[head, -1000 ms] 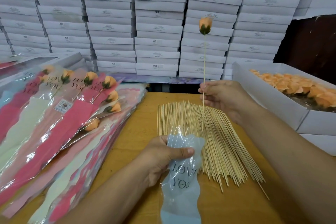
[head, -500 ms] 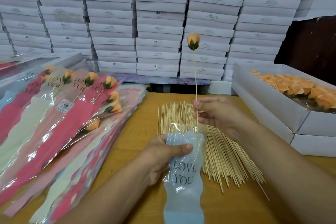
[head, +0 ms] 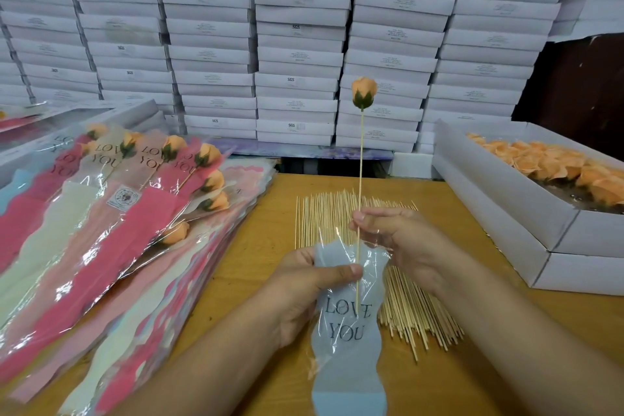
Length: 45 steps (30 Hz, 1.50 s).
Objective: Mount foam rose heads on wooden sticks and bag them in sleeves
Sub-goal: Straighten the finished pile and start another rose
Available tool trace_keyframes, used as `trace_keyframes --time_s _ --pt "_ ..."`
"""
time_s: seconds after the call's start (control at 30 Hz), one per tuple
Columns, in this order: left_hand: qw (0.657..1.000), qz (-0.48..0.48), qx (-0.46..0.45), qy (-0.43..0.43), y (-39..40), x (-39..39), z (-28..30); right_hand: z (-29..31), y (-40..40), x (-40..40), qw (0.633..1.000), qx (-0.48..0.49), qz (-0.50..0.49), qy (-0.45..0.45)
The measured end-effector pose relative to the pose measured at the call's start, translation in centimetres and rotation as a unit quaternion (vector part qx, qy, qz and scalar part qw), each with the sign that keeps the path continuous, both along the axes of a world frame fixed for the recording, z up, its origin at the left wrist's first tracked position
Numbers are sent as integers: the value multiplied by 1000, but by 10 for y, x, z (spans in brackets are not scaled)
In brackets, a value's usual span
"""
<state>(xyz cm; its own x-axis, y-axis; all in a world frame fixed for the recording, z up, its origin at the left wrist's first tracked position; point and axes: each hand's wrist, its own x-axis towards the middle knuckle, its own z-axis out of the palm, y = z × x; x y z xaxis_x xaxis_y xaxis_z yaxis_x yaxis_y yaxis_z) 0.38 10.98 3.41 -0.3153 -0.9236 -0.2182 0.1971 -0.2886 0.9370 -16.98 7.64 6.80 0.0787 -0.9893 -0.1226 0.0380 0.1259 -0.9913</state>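
Sliding stick into sleeve, lower centre of frame.
Sleeve (head: pixel 347 324) mouth pinched by left hand (head: pixel 304 294); right hand (head: pixel 398 240) pinches upright stick (head: pixel 360 159) just above, tip inside; rose head (head: pixel 364 93) topmost.

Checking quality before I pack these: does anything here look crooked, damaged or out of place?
Nothing stands out. The left hand holds the blue LOVE YOU sleeve open, and the right hand feeds the stick in straight, rose head upright. The loose sticks lie fanned slightly, none off the table.
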Motion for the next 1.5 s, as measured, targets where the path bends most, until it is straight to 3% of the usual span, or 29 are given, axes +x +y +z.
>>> trace_keyframes --time_s 0.27,0.53,1.13,1.5 --pt "999 -27 -18 -12 3 0 4 13 -7 -1 1000 -18 13 6" --pt "998 -47 -21 -21 8 -2 2 56 -32 -5 994 -66 -69 -45" --pt "1000 -9 -14 23 2 4 6 19 -4 2 996 -34 30 75" --pt "999 -43 -5 11 10 1 7 49 -28 1 996 -20 -80 -28"
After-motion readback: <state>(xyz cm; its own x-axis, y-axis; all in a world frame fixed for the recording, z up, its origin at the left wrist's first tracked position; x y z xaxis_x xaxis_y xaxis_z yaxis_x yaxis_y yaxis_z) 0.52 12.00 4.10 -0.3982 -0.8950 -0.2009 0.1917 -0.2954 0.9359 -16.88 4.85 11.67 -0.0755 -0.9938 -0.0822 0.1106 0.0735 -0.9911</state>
